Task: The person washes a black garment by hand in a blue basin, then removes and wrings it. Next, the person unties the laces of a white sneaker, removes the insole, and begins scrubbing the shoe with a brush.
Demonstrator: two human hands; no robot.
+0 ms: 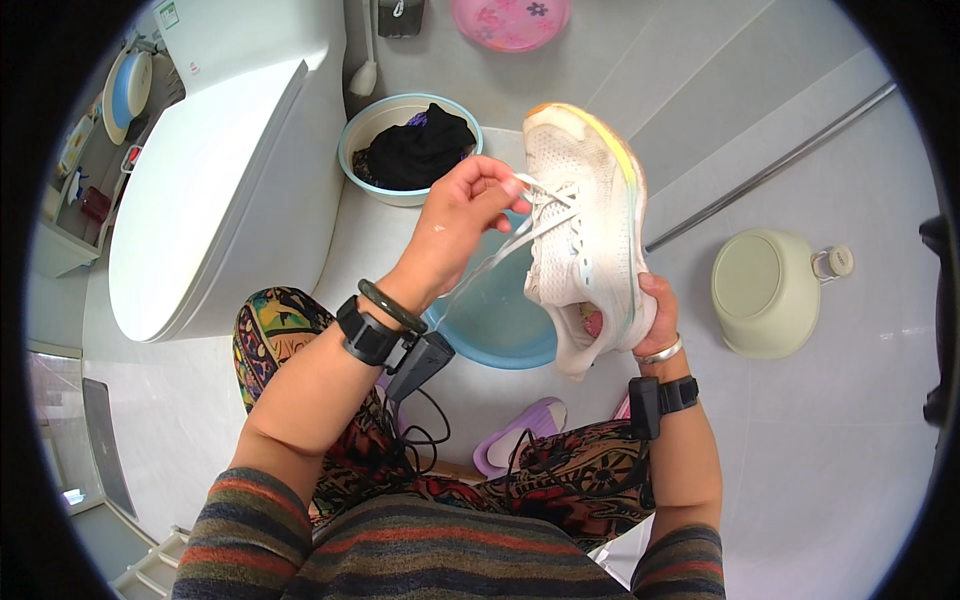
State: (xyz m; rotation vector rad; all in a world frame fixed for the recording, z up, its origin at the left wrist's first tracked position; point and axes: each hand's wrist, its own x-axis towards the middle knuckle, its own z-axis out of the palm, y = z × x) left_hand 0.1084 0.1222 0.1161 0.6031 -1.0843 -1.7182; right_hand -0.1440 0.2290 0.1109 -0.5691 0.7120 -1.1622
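White sneaker [580,220] (above the blue basin [500,320]): right hand [650,325] grips its heel, left hand [465,215] pinches its lace [530,225].

The left hand [462,215] is reaching up and inward from a bent forearm, its fingers curled and thumb and fingertips pinching together. A dark band and a bangle are sitting on its wrist. The right hand [650,320] is rising on an upright forearm at the right, palm turned inward, fingers wrapping in a firm grasp, a ring and dark wrist strap showing. Both striped sleeves are pushed up above the elbows.
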